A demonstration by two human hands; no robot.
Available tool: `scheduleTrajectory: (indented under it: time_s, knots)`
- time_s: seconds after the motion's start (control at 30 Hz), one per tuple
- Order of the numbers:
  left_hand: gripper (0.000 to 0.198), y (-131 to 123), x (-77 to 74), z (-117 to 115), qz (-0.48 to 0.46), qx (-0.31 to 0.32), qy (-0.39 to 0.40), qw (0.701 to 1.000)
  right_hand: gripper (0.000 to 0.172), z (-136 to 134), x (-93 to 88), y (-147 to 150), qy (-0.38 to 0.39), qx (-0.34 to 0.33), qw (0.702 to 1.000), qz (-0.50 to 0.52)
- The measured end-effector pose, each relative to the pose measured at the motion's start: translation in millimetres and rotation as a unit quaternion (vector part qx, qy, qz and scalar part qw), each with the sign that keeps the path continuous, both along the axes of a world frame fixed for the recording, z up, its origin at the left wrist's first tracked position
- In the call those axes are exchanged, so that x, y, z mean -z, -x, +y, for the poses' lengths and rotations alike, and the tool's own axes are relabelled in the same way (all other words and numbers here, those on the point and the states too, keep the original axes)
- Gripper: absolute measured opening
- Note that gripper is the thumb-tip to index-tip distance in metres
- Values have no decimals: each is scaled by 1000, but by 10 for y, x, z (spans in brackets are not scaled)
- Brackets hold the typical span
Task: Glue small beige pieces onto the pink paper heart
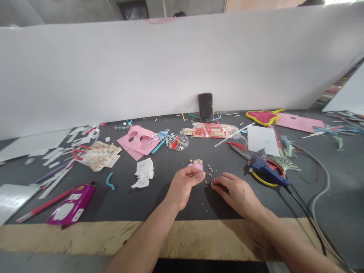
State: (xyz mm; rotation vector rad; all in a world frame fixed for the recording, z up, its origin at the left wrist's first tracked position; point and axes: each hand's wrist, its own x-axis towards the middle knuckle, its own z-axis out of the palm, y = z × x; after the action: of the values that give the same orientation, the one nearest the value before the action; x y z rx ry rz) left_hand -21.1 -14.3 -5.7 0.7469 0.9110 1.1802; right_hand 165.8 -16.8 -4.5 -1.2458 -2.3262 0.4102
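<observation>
Midway along the front edge of the dark surface, set in from it, the left hand is pinching a small pink piece bearing beige bits between thumb and fingers. The right hand is curling, fingertips nearly meeting, beside loose bits (whether it is gripping one, I cannot tell).

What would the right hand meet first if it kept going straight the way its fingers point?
Probably the loose beige bits scattered between the hands, then the left hand. The right hand's height is unclear, so it might pass over the bits.
</observation>
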Motion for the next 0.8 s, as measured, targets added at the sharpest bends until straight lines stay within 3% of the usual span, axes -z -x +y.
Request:
scheduleTrajectory:
  time_s: [0.1, 0.2, 0.4, 0.8]
  knots:
    - [24, -14, 20, -13, 13, 13, -3, 1000, 11, -30, -40, 10, -9, -9, 991, 136]
    - [22, -38, 49, -40, 24, 41, 0, 999, 9, -73, -62, -1, -32, 1, 981, 192]
    - [19, -87, 93, -81, 45, 70, 3, 997, 9, -122, -50, -25, -65, 16, 976, 209]
    - [17, -107, 104, -98, 29, 84, 5, 996, 12, -127, -32, -27, -74, -37, 974, 211]
